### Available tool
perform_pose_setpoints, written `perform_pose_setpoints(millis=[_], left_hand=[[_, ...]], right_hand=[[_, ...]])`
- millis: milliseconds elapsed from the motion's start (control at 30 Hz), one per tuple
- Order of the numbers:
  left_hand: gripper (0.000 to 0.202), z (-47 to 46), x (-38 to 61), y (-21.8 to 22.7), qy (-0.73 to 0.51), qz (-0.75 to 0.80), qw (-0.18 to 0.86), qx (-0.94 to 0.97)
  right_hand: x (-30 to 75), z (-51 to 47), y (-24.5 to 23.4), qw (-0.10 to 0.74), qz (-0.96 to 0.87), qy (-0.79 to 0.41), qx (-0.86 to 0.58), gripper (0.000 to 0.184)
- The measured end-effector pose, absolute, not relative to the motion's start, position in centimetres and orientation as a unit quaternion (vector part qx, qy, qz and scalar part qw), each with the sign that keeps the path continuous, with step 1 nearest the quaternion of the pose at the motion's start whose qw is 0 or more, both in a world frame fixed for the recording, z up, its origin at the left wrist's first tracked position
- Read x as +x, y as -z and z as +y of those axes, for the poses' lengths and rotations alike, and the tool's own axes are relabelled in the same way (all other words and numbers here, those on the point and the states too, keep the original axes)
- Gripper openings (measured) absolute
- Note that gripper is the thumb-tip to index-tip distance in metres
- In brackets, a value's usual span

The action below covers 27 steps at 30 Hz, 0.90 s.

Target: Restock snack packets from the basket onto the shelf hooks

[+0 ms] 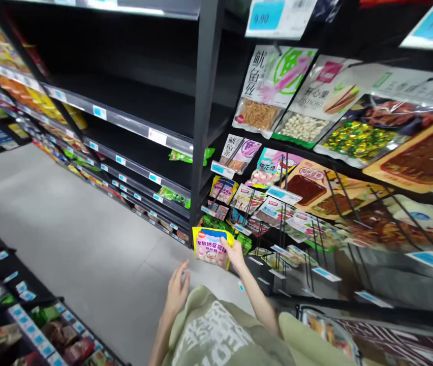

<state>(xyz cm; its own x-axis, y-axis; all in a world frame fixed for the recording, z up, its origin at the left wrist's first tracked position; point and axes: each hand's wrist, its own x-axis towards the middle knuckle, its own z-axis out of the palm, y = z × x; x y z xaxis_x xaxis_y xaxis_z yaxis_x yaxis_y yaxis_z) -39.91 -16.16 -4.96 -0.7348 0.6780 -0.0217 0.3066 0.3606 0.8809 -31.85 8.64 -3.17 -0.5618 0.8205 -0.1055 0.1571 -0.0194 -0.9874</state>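
Observation:
A yellow and pink bag of milk candy (212, 248) is in my right hand (234, 253), which pinches its right edge. The printed front of the bag faces me. My left hand (179, 284) hangs to the left of the bag and lower, fingers loosely apart, touching nothing. Just behind the bag, green packets (216, 222) hang low on the rack. A similar yellow bag (224, 188) hangs on a hook above them.
Hooks with snack bags, among them a pistachio bag (304, 124), fill the right side. A dark shelf unit (125, 122) with a few green packets stands ahead. Bins of packaged food (60, 328) line the lower left. Grey floor (87, 218) runs between.

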Motion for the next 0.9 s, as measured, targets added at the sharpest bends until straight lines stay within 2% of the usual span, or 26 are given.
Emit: perform_pose_setpoints(millis=[200, 367, 533, 700, 900], left_hand=[[0.036, -22.6, -47.9, 5.8, -0.348, 0.795, 0.238, 0.437], [0.037, -29.4, -52.3, 9.5, -0.272, 0.842, 0.303, 0.356], [0.036, -33.8, -55.0, 13.2, -0.264, 0.855, 0.318, 0.312], [0.036, -33.0, -56.4, 13.7, -0.272, 0.854, 0.324, 0.303], [0.035, -27.0, -55.7, 12.2, -0.268, 0.848, 0.31, 0.335]], right_hand=[[-36.0, 8.4, 7.2, 0.288, -0.697, -0.498, -0.428, 0.05], [-38.2, 9.7, 8.3, 0.307, -0.7, -0.433, -0.477, 0.054], [-40.1, 11.8, 8.8, 0.319, -0.701, -0.397, -0.499, 0.053], [-41.1, 13.4, 9.1, 0.327, -0.713, -0.38, -0.49, 0.048], [-42.5, 14.9, 9.5, 0.344, -0.711, -0.391, -0.473, 0.046]])
